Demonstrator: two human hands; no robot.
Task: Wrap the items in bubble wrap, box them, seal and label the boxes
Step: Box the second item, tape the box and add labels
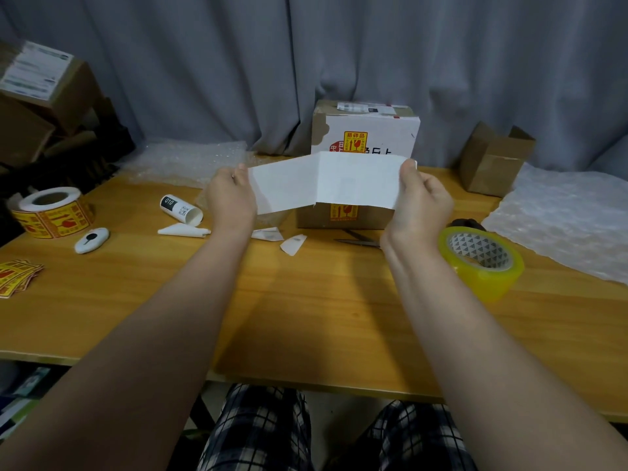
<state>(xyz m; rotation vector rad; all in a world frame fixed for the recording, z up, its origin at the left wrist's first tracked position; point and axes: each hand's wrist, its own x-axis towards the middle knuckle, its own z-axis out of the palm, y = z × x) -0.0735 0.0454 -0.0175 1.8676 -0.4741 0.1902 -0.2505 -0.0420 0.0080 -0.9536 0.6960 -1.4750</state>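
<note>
Currently, left hand (231, 195) and right hand (421, 202) each pinch one end of a creased white label sheet (323, 181), held above the small cardboard box (343, 217) on the wooden table (306, 300).

A person, forearms (190, 300) bare to the edge of view, wears trousers (261, 433) in black-and-white plaid, broad dark squares crossed by thin black lines on both legs.
</note>
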